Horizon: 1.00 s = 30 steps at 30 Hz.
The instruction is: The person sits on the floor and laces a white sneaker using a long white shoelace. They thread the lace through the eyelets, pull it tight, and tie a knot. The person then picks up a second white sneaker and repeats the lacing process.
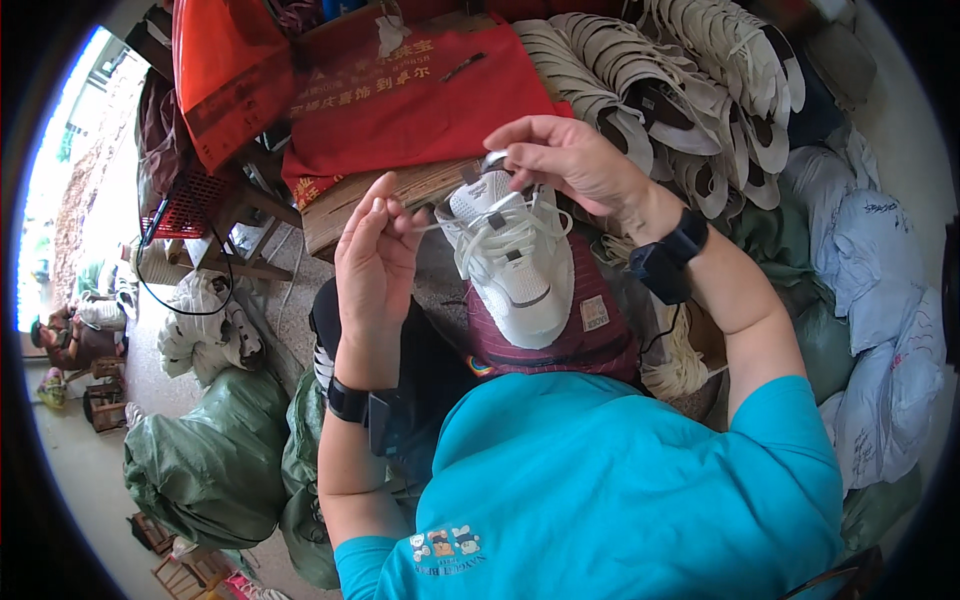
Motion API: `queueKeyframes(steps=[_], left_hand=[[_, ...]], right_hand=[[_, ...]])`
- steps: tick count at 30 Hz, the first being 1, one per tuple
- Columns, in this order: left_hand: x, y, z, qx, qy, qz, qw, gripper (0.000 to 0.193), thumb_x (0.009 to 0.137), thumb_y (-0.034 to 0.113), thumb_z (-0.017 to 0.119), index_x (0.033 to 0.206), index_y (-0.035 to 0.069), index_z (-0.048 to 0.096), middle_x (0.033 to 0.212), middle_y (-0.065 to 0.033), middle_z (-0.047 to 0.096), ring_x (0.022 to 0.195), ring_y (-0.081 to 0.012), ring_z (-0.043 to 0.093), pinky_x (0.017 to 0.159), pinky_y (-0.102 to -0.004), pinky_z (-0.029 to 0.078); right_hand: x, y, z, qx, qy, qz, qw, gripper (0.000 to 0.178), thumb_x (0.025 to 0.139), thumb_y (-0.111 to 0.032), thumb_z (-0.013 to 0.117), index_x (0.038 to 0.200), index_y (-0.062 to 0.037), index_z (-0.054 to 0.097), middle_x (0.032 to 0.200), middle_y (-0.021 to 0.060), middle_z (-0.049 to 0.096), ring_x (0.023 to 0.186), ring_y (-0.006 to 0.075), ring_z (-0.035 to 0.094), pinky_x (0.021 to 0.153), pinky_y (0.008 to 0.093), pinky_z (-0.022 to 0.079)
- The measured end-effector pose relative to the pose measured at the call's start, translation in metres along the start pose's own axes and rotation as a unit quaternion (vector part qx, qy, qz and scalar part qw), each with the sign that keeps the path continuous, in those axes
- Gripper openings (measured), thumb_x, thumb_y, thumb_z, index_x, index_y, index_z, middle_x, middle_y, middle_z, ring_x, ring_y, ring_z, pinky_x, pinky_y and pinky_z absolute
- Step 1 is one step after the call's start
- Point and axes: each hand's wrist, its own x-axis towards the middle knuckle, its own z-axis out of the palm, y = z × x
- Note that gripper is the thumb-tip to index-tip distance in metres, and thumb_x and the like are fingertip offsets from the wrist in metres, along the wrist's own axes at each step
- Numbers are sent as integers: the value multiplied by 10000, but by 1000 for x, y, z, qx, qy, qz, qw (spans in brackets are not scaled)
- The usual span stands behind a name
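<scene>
Concrete-grey floor stretches out at the left of a cluttered workroom, where stuffed green sacks slump near a heap of pale shoes. Ahead stands a wooden bench spread with a red cloth, and a red bag hangs over its left side. Pale shoes in nested rows fill the bench's right end, and pale sacks are piled farther right.

1 white shoe sits on the person's lap, upon a maroon striped cloth, with its toe toward the turquoise shirt and its heel toward the bench. White laces cross its front. On its left, the left hand is raised with its fingers drawn close together on a lace that runs out from the shoe. The right hand bends over the heel end from the right, its thumb and index finger near each other beside the collar; whether they grip anything, I cannot tell. Both wrists wear black bands, and 1 bundle of cream laces lies just right of the lap
</scene>
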Motion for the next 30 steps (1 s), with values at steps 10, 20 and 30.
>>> queueKeyframes(steps=[10,20,30], left_hand=[[-8,2,-52,289,105,66,949,239,988,47,575,1223,15,598,923,-21,613,702,-34,489,634,-189,421],[-5,-38,-25,376,-2,64,925,277,975,9,584,1250,-3,561,934,-14,638,825,-42,553,744,-180,431],[-11,-45,-15,400,-7,16,916,352,933,-44,572,1276,-7,500,843,23,547,780,-39,514,717,-184,422]], right_hand=[[-37,6,-43,-181,163,2,970,247,995,-84,567,1225,-16,629,958,4,685,633,-10,468,557,138,393],[-44,49,-34,-343,178,-88,918,96,945,-76,648,1015,-10,653,893,-8,658,768,35,568,673,213,487],[-44,54,-29,-461,173,-143,858,90,893,-66,671,908,-16,597,849,81,652,771,152,643,675,282,527]])
